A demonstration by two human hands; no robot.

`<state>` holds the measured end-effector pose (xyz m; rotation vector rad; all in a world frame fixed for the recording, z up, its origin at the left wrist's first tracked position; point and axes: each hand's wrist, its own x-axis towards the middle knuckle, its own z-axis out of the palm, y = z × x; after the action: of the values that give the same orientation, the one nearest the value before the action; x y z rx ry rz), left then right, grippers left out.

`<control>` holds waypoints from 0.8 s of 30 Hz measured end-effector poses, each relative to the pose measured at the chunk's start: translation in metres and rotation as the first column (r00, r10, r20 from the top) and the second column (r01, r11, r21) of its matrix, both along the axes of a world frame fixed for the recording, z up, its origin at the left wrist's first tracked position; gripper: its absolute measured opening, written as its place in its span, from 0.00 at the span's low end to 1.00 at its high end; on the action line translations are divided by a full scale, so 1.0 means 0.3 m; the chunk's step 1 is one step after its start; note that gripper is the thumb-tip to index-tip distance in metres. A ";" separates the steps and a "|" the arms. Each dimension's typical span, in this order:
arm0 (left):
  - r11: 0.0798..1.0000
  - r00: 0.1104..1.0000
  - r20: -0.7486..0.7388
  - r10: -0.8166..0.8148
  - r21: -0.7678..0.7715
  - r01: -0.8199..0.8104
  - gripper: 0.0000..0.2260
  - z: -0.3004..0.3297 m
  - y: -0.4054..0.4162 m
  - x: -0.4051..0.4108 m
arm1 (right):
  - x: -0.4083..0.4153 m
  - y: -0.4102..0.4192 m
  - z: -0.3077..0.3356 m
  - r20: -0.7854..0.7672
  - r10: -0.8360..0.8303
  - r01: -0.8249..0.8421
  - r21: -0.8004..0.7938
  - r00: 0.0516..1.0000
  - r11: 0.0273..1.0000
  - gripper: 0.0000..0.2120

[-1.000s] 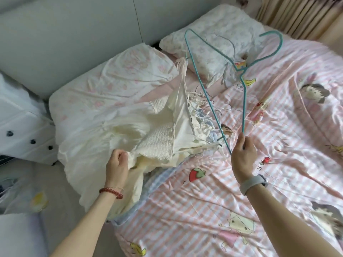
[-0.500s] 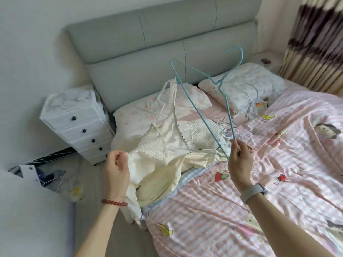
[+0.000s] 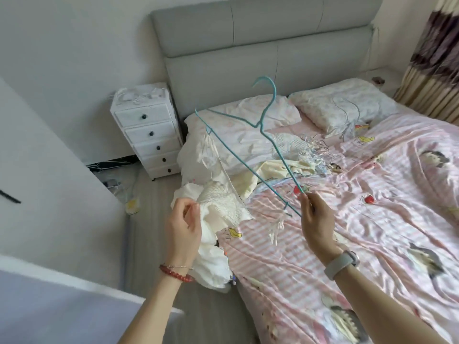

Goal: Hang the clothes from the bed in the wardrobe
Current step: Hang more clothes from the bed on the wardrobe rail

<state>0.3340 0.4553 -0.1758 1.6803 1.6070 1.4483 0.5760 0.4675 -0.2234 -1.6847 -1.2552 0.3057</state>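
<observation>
Early going: right hand (image 3: 316,219) pinches a teal hanger (image 3: 248,157), left hand (image 3: 185,224) grips 1 cream garment (image 3: 223,207); nothing hung, more clothes (image 3: 293,155) on the bed (image 3: 372,219).

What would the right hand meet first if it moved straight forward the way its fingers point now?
Probably the pile of cream clothes on the bed. The right hand, pinching the teal hanger, points up and away toward it. Depth is unclear, so it might pass above the pile.
</observation>
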 end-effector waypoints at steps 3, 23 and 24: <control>0.998 1.000 -0.005 0.030 -0.058 -0.030 0.05 -0.029 -0.116 -0.008 | 0.007 -0.101 -0.017 0.016 0.078 -0.077 -0.055 0.997 0.996 0.09; 0.899 0.948 -0.096 0.303 -0.301 -0.318 0.05 -0.157 -0.969 0.035 | 0.181 -0.509 -0.122 0.316 0.719 -0.700 -0.192 0.620 0.688 0.16; 0.880 0.927 -0.103 0.360 -0.292 -0.374 0.07 -0.151 -1.011 0.007 | 0.133 -0.514 -0.113 0.322 0.751 -0.741 -0.183 0.576 0.646 0.18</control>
<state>0.3362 0.1519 -0.2210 1.2881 2.1406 1.2385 0.6159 0.3134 -0.2574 -1.1527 -2.2586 0.5202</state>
